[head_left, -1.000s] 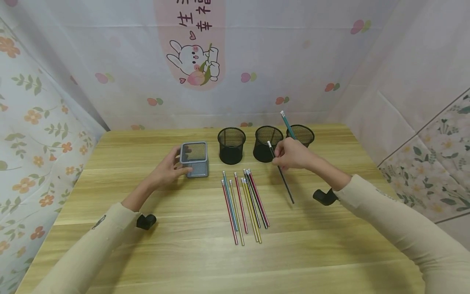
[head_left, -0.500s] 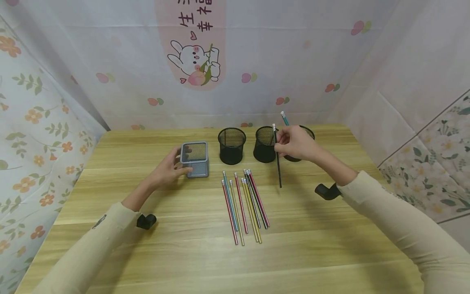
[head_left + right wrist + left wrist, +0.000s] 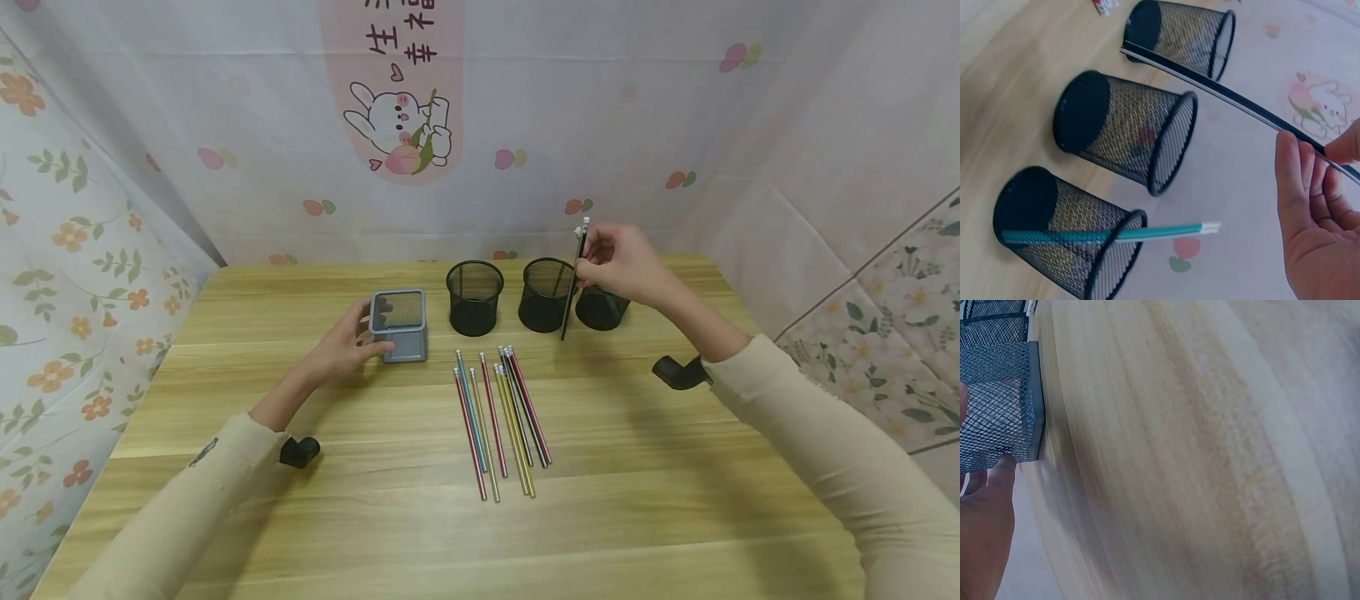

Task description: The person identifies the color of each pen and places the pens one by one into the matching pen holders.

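My left hand grips the grey square mesh pen holder from its left side, thumb on the near face. In the left wrist view, fingers touch that holder. Between thumb and fingertips, my right hand pinches a black pencil, eraser end up and tilted, in the air. It is in front of the gap between the middle black mesh cup and the right black mesh cup, which my hand partly covers. A teal pencil leans inside that right cup.
Left of the middle cup stands another round black mesh cup. Several pencils lie side by side on the wooden table, among them a red pencil and a yellow pencil. A printed curtain hangs behind the table.
My right hand has lifted the black pencil up and away from me, and the pencil has swung from a slant to nearly upright. The left hand and the grey holder stay put.
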Action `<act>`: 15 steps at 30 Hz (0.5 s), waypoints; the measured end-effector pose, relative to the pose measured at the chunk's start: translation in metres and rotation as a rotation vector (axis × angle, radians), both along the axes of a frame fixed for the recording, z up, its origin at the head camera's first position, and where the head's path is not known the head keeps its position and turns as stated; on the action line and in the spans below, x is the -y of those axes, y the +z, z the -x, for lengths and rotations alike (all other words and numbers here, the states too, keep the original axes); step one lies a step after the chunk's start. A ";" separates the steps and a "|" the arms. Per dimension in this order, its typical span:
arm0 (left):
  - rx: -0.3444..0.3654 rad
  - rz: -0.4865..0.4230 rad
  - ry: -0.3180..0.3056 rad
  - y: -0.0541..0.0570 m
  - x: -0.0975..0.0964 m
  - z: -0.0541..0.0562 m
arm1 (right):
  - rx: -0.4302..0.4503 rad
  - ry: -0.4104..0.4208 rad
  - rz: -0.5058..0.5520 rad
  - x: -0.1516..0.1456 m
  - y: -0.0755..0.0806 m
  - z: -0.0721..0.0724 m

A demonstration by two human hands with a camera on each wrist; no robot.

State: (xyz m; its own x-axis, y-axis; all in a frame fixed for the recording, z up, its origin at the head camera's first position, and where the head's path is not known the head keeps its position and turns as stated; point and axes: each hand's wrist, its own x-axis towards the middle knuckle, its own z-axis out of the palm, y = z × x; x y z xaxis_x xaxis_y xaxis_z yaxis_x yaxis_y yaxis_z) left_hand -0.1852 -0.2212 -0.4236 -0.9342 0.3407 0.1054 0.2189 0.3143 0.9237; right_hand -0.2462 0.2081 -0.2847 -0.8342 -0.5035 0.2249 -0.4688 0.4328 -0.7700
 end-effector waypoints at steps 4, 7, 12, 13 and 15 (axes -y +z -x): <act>-0.008 0.006 0.001 0.000 0.000 0.000 | -0.053 -0.032 0.010 -0.003 0.007 0.004; -0.015 0.006 0.000 -0.001 0.000 0.000 | -0.069 -0.063 0.018 -0.004 0.012 0.007; -0.020 0.011 -0.002 0.000 0.000 -0.001 | -0.102 -0.114 0.032 -0.004 0.019 0.011; -0.018 0.012 -0.003 0.000 -0.001 -0.001 | -0.106 -0.126 0.033 -0.004 0.021 0.011; -0.013 0.013 -0.004 0.000 -0.001 -0.001 | -0.112 -0.137 0.048 -0.004 0.024 0.011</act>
State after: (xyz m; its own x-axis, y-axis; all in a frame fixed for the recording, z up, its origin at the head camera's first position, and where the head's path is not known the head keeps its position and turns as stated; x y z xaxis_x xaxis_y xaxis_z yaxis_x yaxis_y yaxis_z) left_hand -0.1841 -0.2205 -0.4235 -0.9314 0.3459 0.1132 0.2322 0.3252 0.9167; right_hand -0.2570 0.2120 -0.2612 -0.8627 -0.3734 0.3410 -0.4918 0.4626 -0.7377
